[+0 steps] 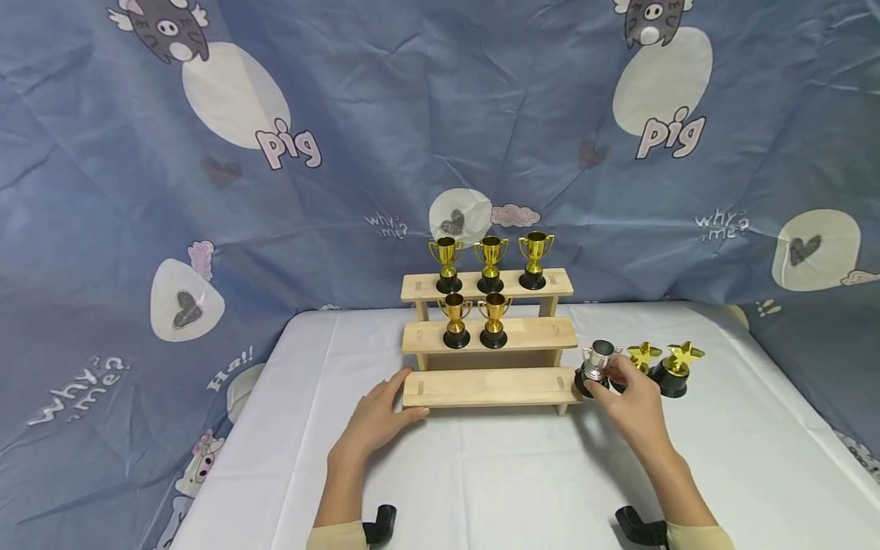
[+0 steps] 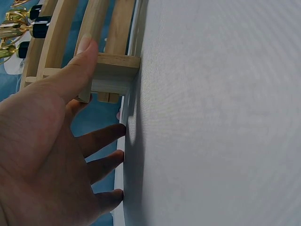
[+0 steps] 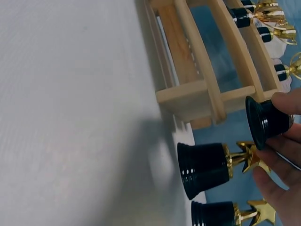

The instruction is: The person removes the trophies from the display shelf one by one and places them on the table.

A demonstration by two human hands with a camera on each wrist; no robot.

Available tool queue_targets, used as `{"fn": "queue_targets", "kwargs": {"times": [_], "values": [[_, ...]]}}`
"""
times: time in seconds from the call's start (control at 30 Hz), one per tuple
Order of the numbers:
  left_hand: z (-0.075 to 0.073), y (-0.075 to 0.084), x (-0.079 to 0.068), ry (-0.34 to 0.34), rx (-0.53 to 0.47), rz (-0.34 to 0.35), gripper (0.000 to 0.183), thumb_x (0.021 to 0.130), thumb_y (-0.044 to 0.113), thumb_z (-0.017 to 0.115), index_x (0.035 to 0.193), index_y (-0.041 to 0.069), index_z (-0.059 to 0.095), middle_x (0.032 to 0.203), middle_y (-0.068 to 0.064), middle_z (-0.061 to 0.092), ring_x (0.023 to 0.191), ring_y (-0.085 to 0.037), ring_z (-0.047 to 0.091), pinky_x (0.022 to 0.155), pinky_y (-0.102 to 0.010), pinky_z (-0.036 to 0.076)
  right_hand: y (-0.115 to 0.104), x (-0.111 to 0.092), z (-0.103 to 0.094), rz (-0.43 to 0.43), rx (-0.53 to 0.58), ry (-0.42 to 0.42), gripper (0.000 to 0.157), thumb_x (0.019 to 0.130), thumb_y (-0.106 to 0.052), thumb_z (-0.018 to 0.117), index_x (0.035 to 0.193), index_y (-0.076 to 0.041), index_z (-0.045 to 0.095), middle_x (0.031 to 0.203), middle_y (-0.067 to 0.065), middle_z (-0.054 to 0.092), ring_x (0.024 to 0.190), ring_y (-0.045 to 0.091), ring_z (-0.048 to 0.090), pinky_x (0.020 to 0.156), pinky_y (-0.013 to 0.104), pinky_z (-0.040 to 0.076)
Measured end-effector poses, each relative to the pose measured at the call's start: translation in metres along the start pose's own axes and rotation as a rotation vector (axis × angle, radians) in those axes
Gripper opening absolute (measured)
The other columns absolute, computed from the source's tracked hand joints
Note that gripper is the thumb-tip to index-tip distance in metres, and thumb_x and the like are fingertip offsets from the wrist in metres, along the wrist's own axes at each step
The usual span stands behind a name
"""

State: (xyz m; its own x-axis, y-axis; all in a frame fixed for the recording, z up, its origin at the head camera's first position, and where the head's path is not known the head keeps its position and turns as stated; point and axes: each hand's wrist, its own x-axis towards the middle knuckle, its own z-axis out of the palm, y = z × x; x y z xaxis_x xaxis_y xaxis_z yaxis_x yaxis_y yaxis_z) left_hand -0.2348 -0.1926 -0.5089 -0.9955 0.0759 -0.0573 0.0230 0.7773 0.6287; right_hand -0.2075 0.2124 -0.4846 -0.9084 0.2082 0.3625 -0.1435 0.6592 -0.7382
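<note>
My right hand (image 1: 634,397) pinches a small silver trophy cup (image 1: 600,354) by its lower part, holding it beside the right end of a three-step wooden stand (image 1: 491,387). The cup's black base (image 3: 266,123) hangs above the table in the right wrist view. At the stand's left end, my left hand (image 1: 376,416) grips the lowest step, thumb on its front edge; the other fingers spread toward the tabletop in the left wrist view. Three gold trophy cups (image 1: 490,256) stand on the top step, and two gold cups (image 1: 455,313) on the middle one. The lowest step is bare.
Two gold star trophies (image 1: 677,370) on black bases stand right of the stand, one partly behind my right hand. A white cloth (image 1: 481,481) covers the table. Behind it hangs a blue printed curtain (image 1: 385,114).
</note>
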Motion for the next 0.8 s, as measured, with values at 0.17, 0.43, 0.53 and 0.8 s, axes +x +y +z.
{"fn": "queue_targets", "kwargs": {"times": [0.17, 0.43, 0.53, 0.8], "values": [[-0.001, 0.001, 0.000, -0.003, -0.005, -0.007, 0.087, 0.078, 0.063, 0.073, 0.152, 0.035, 0.038, 0.154, -0.012, 0.047, 0.143, -0.042, 0.040, 0.115, -0.071, 0.023, 0.005, -0.004, -0.003, 0.017, -0.025, 0.012, 0.025, 0.082, -0.014, 0.080, 0.102, -0.009, 0.065, 0.102, 0.015, 0.074, 0.098, 0.034, 0.071, 0.090, 0.048, 0.053], [-0.002, 0.004, -0.002, -0.009, -0.003, -0.016, 0.088, 0.078, 0.064, 0.072, 0.153, 0.034, 0.038, 0.154, -0.012, 0.046, 0.144, -0.042, 0.040, 0.115, -0.072, 0.022, 0.016, -0.009, -0.006, 0.030, -0.053, -0.005, 0.026, 0.082, -0.015, 0.080, 0.103, -0.010, 0.066, 0.102, 0.014, 0.075, 0.096, 0.032, 0.071, 0.087, 0.039, 0.051], [-0.003, 0.004, -0.002, -0.008, 0.001, -0.014, 0.088, 0.078, 0.064, 0.073, 0.153, 0.033, 0.038, 0.153, -0.014, 0.047, 0.143, -0.043, 0.040, 0.115, -0.072, 0.023, 0.020, -0.009, -0.005, 0.025, -0.057, -0.021, 0.025, 0.082, -0.015, 0.079, 0.102, -0.009, 0.065, 0.101, 0.014, 0.075, 0.095, 0.032, 0.071, 0.086, 0.041, 0.052], [-0.003, 0.004, -0.002, -0.016, 0.007, -0.008, 0.087, 0.079, 0.062, 0.073, 0.153, 0.032, 0.037, 0.155, -0.013, 0.045, 0.144, -0.043, 0.038, 0.116, -0.072, 0.020, 0.027, -0.009, -0.003, 0.036, -0.097, -0.072, 0.024, 0.081, -0.011, 0.078, 0.101, -0.006, 0.065, 0.096, 0.016, 0.075, 0.092, 0.034, 0.072, 0.084, 0.049, 0.057]]}}
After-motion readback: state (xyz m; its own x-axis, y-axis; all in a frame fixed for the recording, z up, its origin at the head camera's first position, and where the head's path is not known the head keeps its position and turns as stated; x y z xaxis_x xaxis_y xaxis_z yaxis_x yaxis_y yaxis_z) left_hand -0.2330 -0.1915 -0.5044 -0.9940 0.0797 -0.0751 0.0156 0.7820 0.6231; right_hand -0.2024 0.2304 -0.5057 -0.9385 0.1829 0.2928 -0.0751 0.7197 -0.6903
